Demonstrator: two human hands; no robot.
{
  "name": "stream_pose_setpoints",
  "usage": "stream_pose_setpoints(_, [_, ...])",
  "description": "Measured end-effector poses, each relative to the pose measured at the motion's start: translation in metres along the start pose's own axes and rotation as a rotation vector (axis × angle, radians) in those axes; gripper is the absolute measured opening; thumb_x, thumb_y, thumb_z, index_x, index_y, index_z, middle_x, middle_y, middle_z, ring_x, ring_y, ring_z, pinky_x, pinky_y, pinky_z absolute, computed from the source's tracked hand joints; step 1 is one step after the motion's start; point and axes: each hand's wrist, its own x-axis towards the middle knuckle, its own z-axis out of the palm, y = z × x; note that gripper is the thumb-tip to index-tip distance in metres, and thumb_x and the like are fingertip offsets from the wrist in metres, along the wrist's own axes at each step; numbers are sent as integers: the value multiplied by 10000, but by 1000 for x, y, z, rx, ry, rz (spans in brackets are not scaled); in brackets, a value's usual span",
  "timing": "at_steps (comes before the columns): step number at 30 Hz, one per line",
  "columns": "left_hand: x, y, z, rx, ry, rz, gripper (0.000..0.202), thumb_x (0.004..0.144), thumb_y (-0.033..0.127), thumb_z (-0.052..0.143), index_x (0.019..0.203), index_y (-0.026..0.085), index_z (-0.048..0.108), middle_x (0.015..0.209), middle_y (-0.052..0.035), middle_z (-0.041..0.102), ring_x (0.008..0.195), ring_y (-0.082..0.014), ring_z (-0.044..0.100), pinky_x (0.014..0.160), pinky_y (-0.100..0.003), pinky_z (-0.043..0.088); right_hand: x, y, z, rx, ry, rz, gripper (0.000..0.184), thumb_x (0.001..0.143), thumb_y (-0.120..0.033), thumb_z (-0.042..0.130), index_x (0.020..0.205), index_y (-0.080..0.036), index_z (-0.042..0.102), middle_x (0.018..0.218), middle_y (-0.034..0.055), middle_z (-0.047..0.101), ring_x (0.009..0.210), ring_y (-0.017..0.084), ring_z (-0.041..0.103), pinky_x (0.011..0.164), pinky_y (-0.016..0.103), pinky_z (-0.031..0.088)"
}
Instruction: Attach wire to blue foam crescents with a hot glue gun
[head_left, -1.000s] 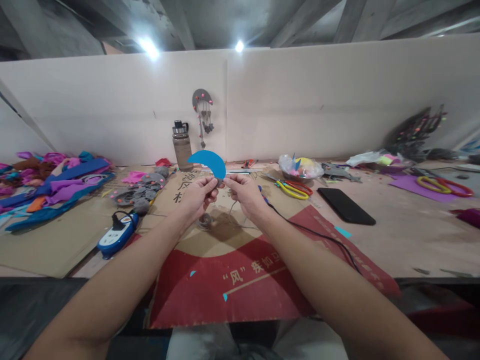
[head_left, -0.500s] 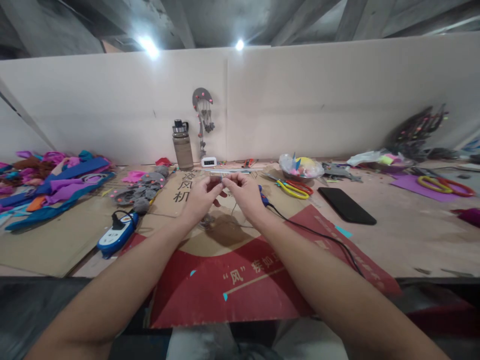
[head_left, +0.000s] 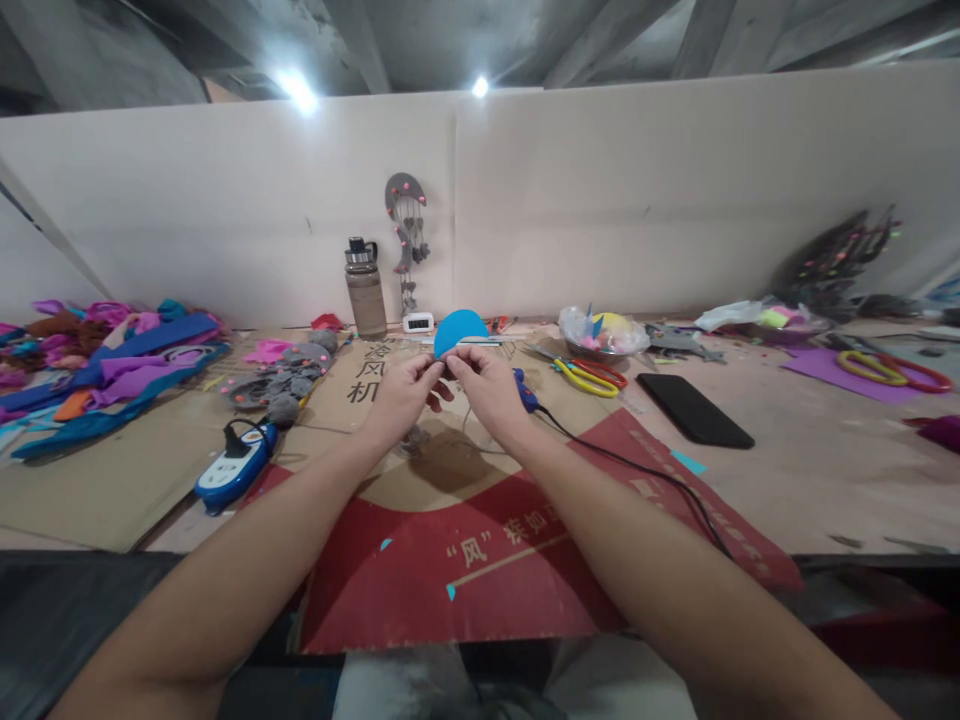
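Note:
My left hand (head_left: 403,392) and my right hand (head_left: 487,385) meet over the middle of the bench, fingertips pinched together. Both pinch the lower edge of a blue felt piece (head_left: 459,328), whose rounded top stands above my fingers. A thin thread hangs from my hands toward a small grey spool (head_left: 412,437) on the red and brown cardboard sheet (head_left: 480,560). Just right of my right hand lies a blue-handled tool (head_left: 525,390) with a black cable.
Felt strips in blue, purple and pink (head_left: 105,365) pile at the left, with grey felt pieces (head_left: 289,375) and a power strip (head_left: 234,465) nearer. A bottle (head_left: 365,290), small clock (head_left: 418,322), yellow scissors (head_left: 589,375), black phone (head_left: 694,410) and more scissors (head_left: 892,370) lie behind and right.
The blue felt piece showed as a wide crescent one second ago, was hidden between my hands half a second ago, and now stands up again as a narrower rounded shape.

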Motion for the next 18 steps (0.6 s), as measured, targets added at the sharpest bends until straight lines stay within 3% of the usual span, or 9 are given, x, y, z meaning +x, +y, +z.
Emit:
stream_pose_setpoints(6, [2,-5,-2,-85,6,-22,196,810,313,567,842,138,648,805,-83,659,689,-159,652,426,-190,435,-2,0,2,-2,-4,-22,107,791,-290,510,793,-195,559,768,-1,590,711,126,530,686,263,417])
stream_pose_setpoints(11, [2,-5,-2,-168,30,-85,184,794,313,591,804,134,632,778,-78,658,610,-143,644,362,-177,367,-2,1,2,-51,23,-29,85,784,-285,526,771,-202,508,725,-10,545,654,123,501,617,259,403])
stream_pose_setpoints(18, [3,0,-2,-292,55,-117,147,771,257,624,821,120,607,757,-66,661,588,-110,624,469,-189,456,-2,4,1,-63,2,-19,86,794,-286,506,771,-203,512,736,-8,556,670,126,513,647,270,407])
